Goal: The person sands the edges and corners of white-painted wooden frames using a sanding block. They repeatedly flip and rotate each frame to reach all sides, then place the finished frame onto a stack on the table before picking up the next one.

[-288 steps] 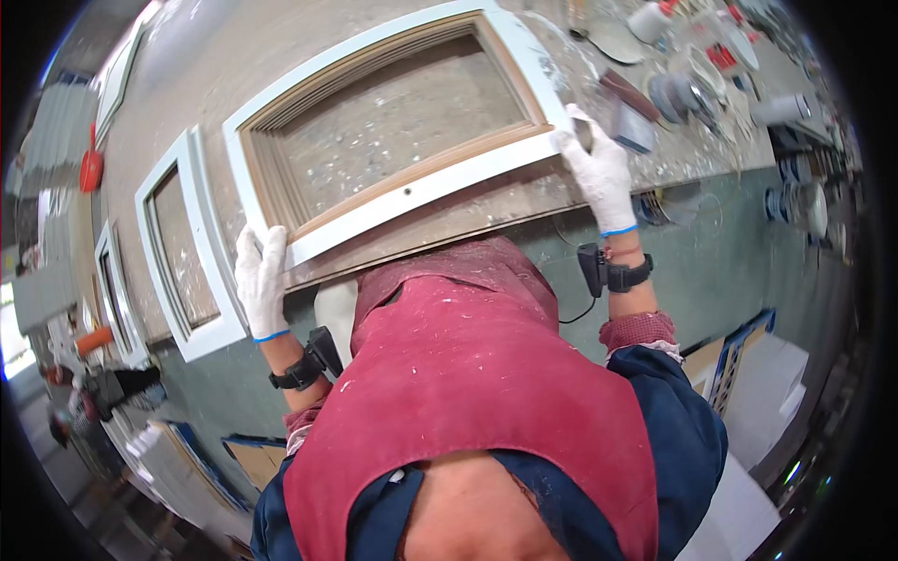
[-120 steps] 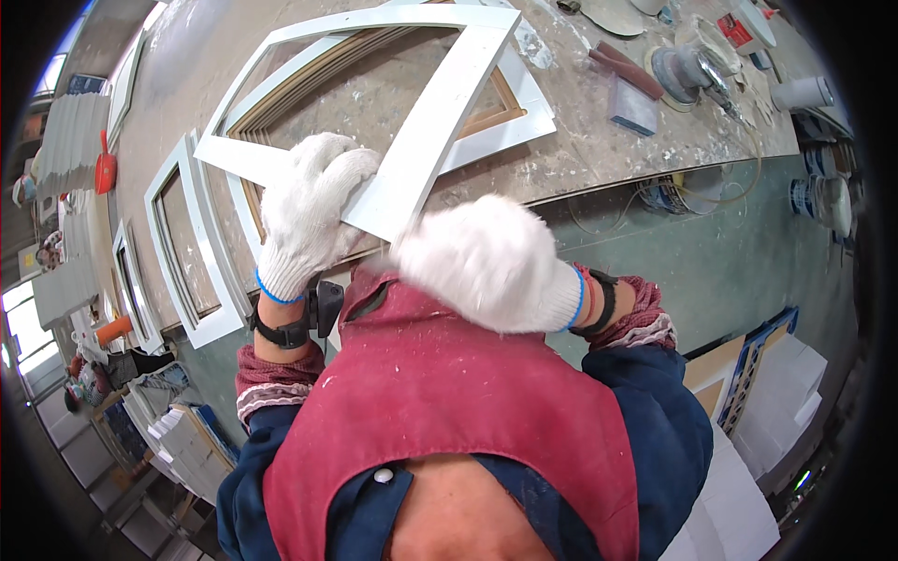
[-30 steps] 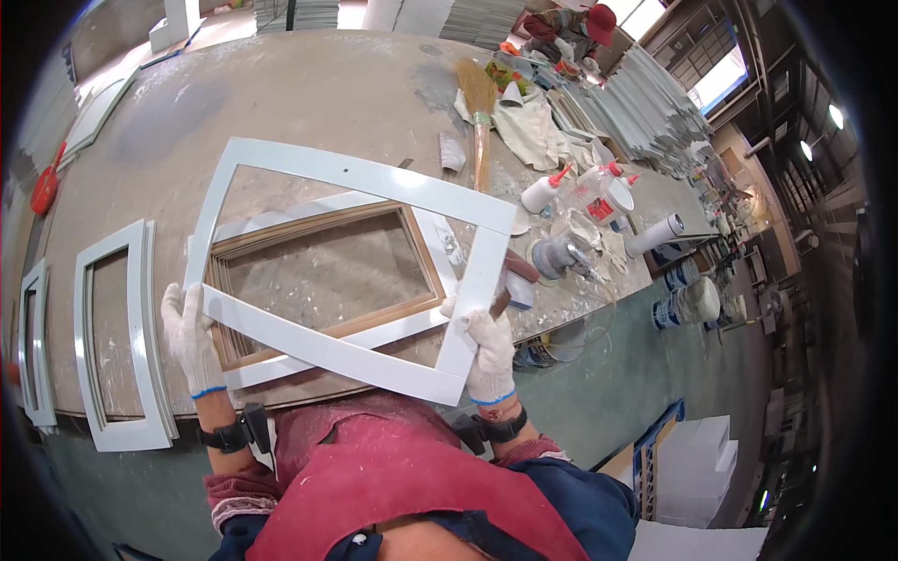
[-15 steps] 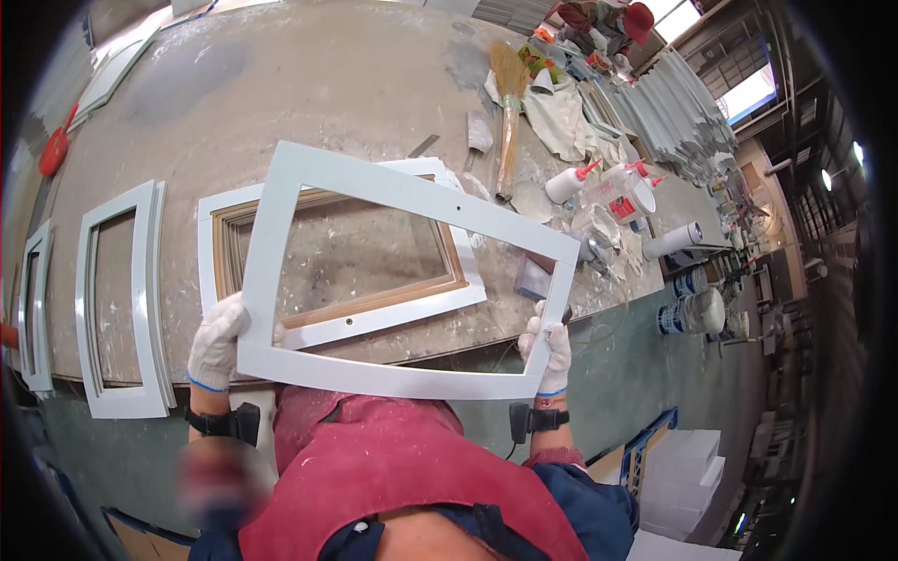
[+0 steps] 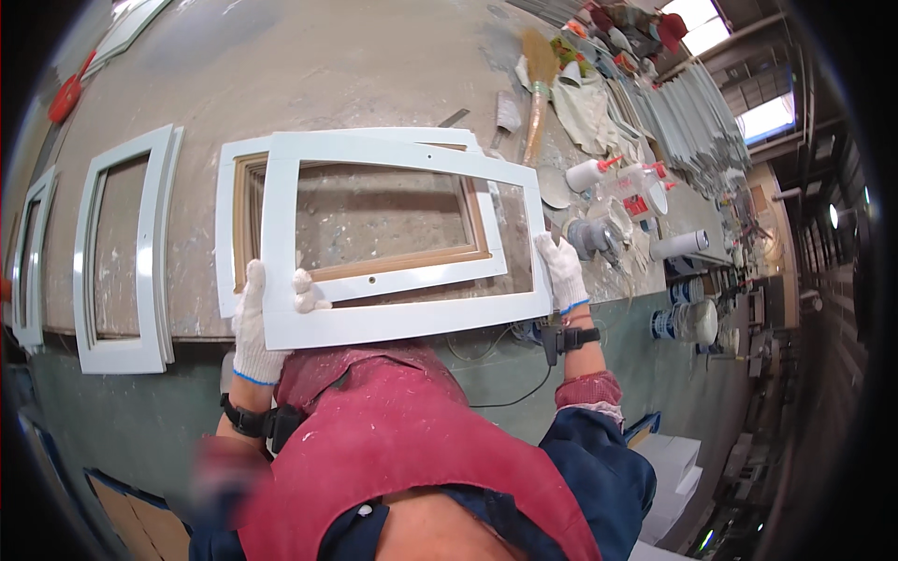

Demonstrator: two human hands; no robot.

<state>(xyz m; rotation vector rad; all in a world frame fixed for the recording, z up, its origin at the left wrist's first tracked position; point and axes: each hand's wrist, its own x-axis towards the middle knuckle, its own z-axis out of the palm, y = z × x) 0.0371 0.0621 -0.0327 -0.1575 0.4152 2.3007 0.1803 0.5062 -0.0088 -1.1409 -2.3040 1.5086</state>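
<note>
I hold a white rectangular frame (image 5: 402, 323) flat above the workbench, one gloved hand on each short side. My left hand (image 5: 257, 323) grips its left side, thumb on top. My right hand (image 5: 564, 271) grips its right side. Under it, on the bench, lies a second frame (image 5: 229, 224), white outside with a bare wood inner rim, partly covered by the held one.
Another white frame (image 5: 150, 271) lies to the left on the dusty grey workbench (image 5: 309, 75), with one more at the far left edge. To the right are a brush (image 5: 535, 103), rags, squeeze bottles (image 5: 591, 173), cans and a stack of long strips (image 5: 683, 112).
The held frame has swung from tilted to level and shifted right over the lying frame. My hands have moved with it to its two short sides.
</note>
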